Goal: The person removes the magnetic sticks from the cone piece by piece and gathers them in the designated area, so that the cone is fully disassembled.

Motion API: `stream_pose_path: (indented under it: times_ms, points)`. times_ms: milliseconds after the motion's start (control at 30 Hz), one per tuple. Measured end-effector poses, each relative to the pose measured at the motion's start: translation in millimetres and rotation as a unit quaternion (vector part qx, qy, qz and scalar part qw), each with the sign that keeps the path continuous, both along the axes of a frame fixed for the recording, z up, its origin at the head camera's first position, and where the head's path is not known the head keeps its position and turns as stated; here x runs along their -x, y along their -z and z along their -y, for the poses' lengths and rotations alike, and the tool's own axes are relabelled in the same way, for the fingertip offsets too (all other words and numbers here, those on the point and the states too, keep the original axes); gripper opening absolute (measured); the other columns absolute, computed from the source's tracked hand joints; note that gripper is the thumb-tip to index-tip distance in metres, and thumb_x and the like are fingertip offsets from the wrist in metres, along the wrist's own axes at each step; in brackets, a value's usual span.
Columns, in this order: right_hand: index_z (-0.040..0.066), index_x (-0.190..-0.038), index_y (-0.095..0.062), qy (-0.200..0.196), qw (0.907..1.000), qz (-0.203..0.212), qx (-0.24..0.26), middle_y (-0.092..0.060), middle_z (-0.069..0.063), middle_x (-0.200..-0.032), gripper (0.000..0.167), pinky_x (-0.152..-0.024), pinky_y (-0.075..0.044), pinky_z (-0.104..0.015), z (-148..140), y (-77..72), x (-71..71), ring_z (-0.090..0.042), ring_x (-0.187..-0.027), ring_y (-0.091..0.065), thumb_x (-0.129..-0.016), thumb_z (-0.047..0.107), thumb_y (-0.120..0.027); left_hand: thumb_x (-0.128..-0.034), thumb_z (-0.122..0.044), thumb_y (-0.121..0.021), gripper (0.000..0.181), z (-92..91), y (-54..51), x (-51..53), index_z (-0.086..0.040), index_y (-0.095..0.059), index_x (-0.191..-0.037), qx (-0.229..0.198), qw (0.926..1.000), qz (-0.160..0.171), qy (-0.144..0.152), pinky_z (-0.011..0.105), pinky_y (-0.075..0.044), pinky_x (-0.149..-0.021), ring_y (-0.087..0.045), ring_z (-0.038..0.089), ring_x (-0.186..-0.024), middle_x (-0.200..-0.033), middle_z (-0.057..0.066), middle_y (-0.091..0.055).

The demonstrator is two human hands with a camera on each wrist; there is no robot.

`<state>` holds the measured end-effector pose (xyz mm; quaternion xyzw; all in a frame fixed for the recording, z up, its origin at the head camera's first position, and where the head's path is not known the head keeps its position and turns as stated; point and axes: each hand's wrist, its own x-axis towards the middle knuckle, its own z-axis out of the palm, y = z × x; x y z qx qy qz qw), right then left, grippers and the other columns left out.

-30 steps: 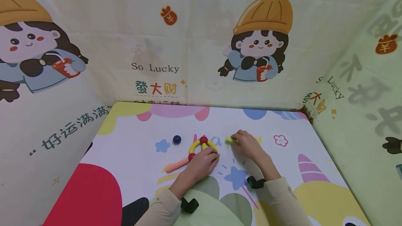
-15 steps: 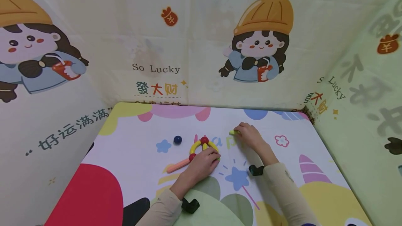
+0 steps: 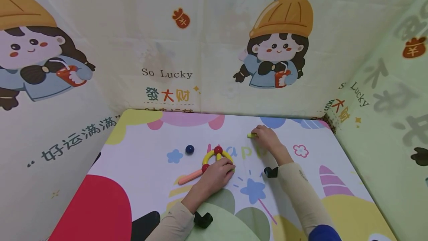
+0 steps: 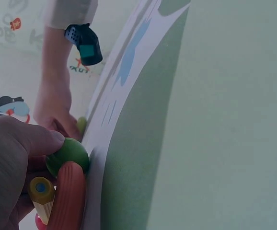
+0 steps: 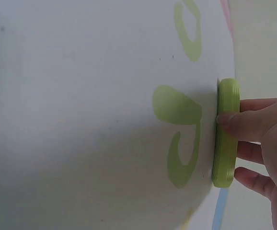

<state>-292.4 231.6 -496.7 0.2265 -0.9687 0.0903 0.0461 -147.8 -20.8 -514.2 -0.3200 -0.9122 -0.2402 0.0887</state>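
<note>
In the head view the left hand lies over the right side of a round toy frame of yellow curved rods with red balls; a salmon rod sticks out to the left. The left wrist view shows its thumb and fingers gripping a green ball beside an orange-red curved rod and a yellow-ended piece. Farther back, the right hand pinches a lime-green rod between thumb and fingers, at the tabletop.
A dark blue ball sits on the printed tabletop, left of the round frame. Printed cloth walls stand behind the table and at both sides. Each wrist carries a black device.
The right hand has moved away toward the back of the table with the lime-green rod, which was near the printed letters before. The left hand stays on the round frame.
</note>
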Motion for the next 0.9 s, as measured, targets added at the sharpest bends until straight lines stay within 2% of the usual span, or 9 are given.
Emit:
stream_pose_path:
  times_ms: [200,367,600,900]
  points:
    - [0.003,-0.105,-0.074,0.004,1.0000,-0.004,0.003,-0.069,-0.014,-0.103,0.017,-0.085,-0.055,-0.052,-4,-0.3,8.7,-0.036,-0.095,-0.067,-0.089,0.003,-0.070,-0.0944,-0.023,-0.070,0.026,0.1,1.5,0.6,-0.012,-0.075,-0.117,-0.003,1.0000,-0.005,0.001,0.023,-0.055,-0.096,-0.064,0.012,-0.107,-0.115,0.000,-0.068]
    - [0.004,-0.106,-0.074,0.010,0.9999,0.009,0.000,-0.069,-0.014,-0.106,0.018,-0.086,-0.054,-0.053,-6,0.7,12.2,-0.037,-0.098,-0.065,-0.089,0.005,-0.071,-0.0941,-0.023,-0.071,0.026,0.3,1.5,0.8,-0.012,-0.075,-0.117,-0.005,0.9999,-0.010,0.004,0.023,-0.055,-0.095,-0.064,0.011,-0.106,-0.114,0.000,-0.068]
    - [0.003,-0.108,-0.074,0.011,0.9998,0.013,-0.008,-0.069,-0.015,-0.108,0.019,-0.087,-0.054,-0.053,-6,0.7,12.2,-0.037,-0.098,-0.065,-0.090,0.005,-0.070,-0.0941,-0.022,-0.071,0.025,0.1,3.2,1.5,-0.011,-0.075,-0.116,-0.010,0.9998,-0.014,0.008,0.022,-0.055,-0.094,-0.064,0.011,-0.105,-0.113,0.000,-0.068]
    - [-0.001,-0.113,-0.071,0.007,1.0000,0.001,-0.005,-0.067,-0.018,-0.110,0.026,-0.089,-0.054,-0.055,-6,-6.5,6.8,-0.038,-0.104,-0.065,-0.088,0.004,-0.072,-0.0935,-0.022,-0.071,0.025,0.3,1.7,1.1,-0.010,-0.075,-0.116,-0.011,0.9998,-0.014,0.008,0.023,-0.056,-0.094,-0.064,0.012,-0.105,-0.113,0.000,-0.068]
